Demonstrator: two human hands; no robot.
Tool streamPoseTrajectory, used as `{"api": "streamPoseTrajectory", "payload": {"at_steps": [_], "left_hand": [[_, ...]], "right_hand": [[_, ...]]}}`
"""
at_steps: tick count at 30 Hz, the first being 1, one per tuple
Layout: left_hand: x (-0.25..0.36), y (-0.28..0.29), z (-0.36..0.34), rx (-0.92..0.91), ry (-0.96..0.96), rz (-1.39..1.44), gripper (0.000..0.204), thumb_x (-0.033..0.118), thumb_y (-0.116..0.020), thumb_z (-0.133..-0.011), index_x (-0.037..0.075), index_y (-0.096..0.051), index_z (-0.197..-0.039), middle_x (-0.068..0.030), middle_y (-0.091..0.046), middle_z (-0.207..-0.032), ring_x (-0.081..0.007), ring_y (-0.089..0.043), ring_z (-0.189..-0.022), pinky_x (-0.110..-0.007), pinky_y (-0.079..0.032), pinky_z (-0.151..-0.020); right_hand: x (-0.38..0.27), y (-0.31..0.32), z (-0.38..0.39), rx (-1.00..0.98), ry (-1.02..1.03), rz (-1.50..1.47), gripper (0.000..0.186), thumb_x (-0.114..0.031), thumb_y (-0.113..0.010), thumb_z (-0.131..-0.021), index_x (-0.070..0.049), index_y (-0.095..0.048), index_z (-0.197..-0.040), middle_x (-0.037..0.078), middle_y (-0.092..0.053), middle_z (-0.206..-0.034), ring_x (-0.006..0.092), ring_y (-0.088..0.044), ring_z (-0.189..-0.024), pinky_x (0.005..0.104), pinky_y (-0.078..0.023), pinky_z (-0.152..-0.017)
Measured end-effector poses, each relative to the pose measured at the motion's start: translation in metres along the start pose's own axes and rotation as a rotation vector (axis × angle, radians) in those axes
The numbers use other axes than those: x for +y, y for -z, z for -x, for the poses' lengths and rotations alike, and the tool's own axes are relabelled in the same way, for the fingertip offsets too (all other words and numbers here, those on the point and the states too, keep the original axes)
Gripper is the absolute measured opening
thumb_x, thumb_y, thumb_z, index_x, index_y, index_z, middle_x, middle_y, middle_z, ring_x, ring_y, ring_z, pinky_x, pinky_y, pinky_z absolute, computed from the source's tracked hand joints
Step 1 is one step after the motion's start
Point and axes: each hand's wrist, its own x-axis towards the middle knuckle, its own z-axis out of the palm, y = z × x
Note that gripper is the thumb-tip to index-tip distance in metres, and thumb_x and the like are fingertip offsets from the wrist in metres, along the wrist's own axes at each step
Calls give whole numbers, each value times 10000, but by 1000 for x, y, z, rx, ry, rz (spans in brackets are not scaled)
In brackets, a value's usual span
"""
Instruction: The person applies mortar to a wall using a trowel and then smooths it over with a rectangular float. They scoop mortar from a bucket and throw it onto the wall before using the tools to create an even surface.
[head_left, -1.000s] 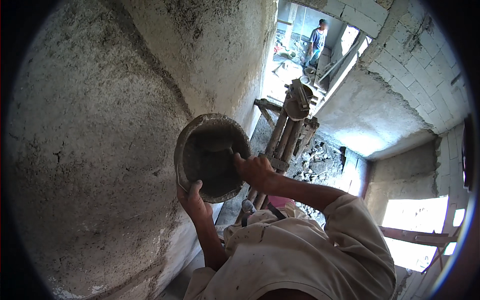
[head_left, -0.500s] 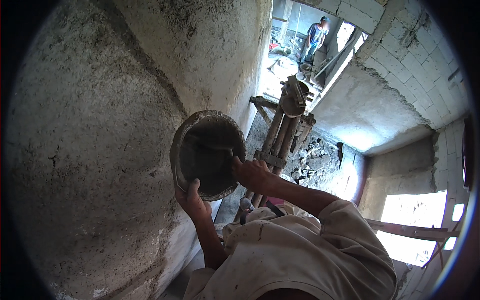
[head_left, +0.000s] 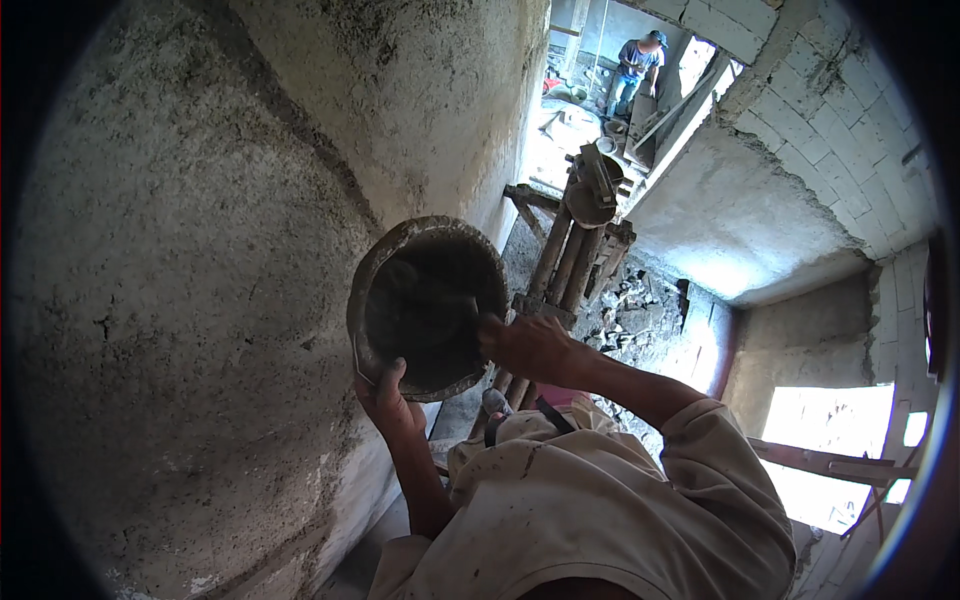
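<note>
A round, mortar-crusted bucket (head_left: 362, 290) is tilted so that its mouth faces me, in front of the rough wall. My left hand (head_left: 388, 398) is closed on its lower left rim, thumb over the edge. At the right side of the mouth, my right hand (head_left: 530, 345) is closed, slightly blurred, around a thin-bladed hand tool (head_left: 470, 306). Only a faint pale edge of that tool shows inside the bucket. Deep shadow hides most of the bucket's contents.
Rough plastered wall (head_left: 200, 300) fills the left. Beyond my right hand stand wooden scaffold poles (head_left: 565, 262), with another bucket (head_left: 592, 205) on top. Rubble (head_left: 640, 310) lies below. A person (head_left: 636, 70) stands in the far opening. A wooden rail (head_left: 820, 460) crosses the bright window at right.
My right hand has shifted slightly right and is now more blurred. The bucket's mouth has turned a little more toward me and right. The far person's arms have come up in front.
</note>
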Motion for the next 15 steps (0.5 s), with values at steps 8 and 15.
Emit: {"api": "streamPoseTrajectory", "payload": {"at_steps": [8, 15], "left_hand": [[4, -6, 0, -31, 39, 78, 553, -25, -644, -707, 20, -546, -1249, -85, -602, -1188, -227, -585, -1076, -360, -458, -962], [0, -5, -2, -48, 74, 45, 572, -37, -623, -706, 17, -535, -1268, -99, -593, -1209, -239, -581, -1094, -363, -454, -977]], "right_hand": [[16, -14, -4, 12, 53, -56, 333, -349, -479, -945, -67, -489, -1122, 214, -659, -794, 426, -664, -779, 525, -534, -680], [-2, 31, -5, 49, -20, -114, 384, -389, -461, -943, -77, -487, -1166, 207, -668, -839, 417, -668, -818, 533, -530, -739]]}}
